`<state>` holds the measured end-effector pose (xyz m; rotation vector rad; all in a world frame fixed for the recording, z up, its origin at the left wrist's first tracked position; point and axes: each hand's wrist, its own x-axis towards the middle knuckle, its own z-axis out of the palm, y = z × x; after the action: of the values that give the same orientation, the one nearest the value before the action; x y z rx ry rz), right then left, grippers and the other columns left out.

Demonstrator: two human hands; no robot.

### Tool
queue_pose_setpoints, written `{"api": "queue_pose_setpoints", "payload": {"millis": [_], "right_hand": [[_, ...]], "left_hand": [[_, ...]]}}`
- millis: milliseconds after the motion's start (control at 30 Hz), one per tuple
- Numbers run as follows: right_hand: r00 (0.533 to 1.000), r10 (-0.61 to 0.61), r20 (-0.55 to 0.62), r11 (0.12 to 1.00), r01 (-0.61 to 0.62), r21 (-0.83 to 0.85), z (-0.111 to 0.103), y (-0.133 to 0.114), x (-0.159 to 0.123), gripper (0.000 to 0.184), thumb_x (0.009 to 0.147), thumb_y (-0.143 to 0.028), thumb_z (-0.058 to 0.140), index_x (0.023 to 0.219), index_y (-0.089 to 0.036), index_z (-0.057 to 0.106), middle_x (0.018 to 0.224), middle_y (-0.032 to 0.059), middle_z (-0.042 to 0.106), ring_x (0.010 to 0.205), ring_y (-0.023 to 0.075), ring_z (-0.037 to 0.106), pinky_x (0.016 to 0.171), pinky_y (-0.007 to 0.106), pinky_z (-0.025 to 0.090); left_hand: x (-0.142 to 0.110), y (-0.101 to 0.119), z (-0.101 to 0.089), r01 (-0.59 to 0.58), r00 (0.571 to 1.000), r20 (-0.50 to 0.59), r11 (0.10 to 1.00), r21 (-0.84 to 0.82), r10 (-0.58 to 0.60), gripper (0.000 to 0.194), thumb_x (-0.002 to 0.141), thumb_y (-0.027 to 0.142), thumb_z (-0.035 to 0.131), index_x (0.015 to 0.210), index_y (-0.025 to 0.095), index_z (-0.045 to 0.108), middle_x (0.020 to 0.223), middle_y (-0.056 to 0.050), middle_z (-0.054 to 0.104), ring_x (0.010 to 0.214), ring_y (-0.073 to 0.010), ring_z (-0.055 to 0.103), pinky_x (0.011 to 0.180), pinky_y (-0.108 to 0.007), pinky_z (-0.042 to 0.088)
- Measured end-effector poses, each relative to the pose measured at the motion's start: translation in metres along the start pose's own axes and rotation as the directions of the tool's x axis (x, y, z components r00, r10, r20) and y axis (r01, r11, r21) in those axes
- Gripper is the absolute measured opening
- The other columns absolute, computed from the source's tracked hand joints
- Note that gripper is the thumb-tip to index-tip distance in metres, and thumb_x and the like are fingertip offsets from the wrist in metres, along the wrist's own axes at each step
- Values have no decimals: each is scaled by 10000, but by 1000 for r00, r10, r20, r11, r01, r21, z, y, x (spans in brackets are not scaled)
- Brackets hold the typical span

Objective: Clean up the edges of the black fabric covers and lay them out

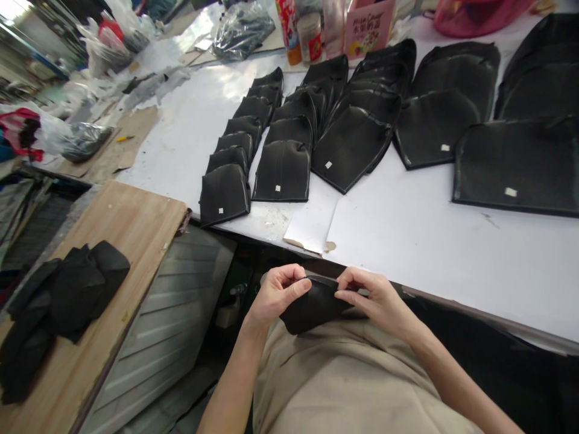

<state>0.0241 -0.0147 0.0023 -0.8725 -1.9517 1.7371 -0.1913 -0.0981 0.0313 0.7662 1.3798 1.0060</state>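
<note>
Both my hands hold one small black fabric piece (312, 308) in my lap, just below the front edge of the white table (452, 253). My left hand (275, 295) pinches its left upper edge with curled fingers. My right hand (373, 298) pinches its right upper edge. On the table lie several rows of similar black pieces (283, 172) overlapping one another, many with a small white tag.
A wooden board (113, 241) at the left carries a heap of black fabric (63, 301). Larger black panels (520, 163) lie at the right of the table. Bottles, a jar (310, 37) and a pink box (368, 27) stand at the back, with plastic bags (239, 27) nearby.
</note>
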Motion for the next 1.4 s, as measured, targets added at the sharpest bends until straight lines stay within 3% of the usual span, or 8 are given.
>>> {"api": "queue_pose_setpoints", "payload": {"millis": [333,467,567,700,967,1133,1300,1400], "right_hand": [[998,4,-59,994,2,110,12,-2,6,217,968,-306,551,778,-203,529,809,18,610,721,151,537,617,258,412],[994,-103,-38,991,106,87,15,-7,9,121,919,-244,629,827,-210,558,871,25,618,814,171,576,732,281,456],[983,-169,-69,983,173,65,19,-11,13,121,903,-197,646,820,-218,561,903,31,614,889,187,593,816,304,460],[970,-195,-144,974,209,89,24,-15,15,158,943,-192,577,793,-219,536,940,46,608,886,183,589,809,306,462],[991,-90,-102,986,104,133,24,-11,13,182,963,-235,551,788,-210,512,828,11,590,763,149,552,701,257,446],[971,-215,-102,977,214,-21,20,-7,13,106,920,-194,622,846,-223,552,911,35,610,873,183,598,794,302,477],[937,-338,-87,933,321,-165,20,-12,11,126,961,-142,517,880,-233,548,1027,70,617,884,177,611,785,310,499],[925,-366,-99,923,348,-162,23,-12,9,147,971,-132,481,882,-236,534,1030,72,617,892,179,618,779,307,500]], "left_hand": [[-5,8,-2,-29,999,-26,943,330,40,320,935,427,521,772,155,563,675,25,460,611,-103,397,551,-211,322],[-5,10,0,-71,997,-2,913,402,78,313,943,402,502,754,159,561,672,24,461,624,-112,411,579,-220,341],[-4,11,5,-105,994,16,897,430,109,284,949,372,487,775,164,571,689,22,471,650,-118,432,612,-224,354],[-3,12,7,-130,991,32,884,449,130,282,950,355,468,756,169,553,680,24,461,641,-117,428,610,-229,348],[-2,7,3,-128,990,107,899,420,91,313,960,373,450,722,173,495,674,29,417,629,-110,395,591,-225,334],[0,7,7,-112,994,46,887,449,102,292,963,356,437,748,174,510,682,28,415,646,-116,397,603,-225,336],[0,7,11,-123,992,52,879,460,112,292,960,369,439,763,176,535,696,25,459,655,-120,435,615,-223,355],[0,6,12,-139,990,59,872,469,126,279,966,356,438,791,176,560,706,26,468,665,-119,448,632,-224,358]]}}
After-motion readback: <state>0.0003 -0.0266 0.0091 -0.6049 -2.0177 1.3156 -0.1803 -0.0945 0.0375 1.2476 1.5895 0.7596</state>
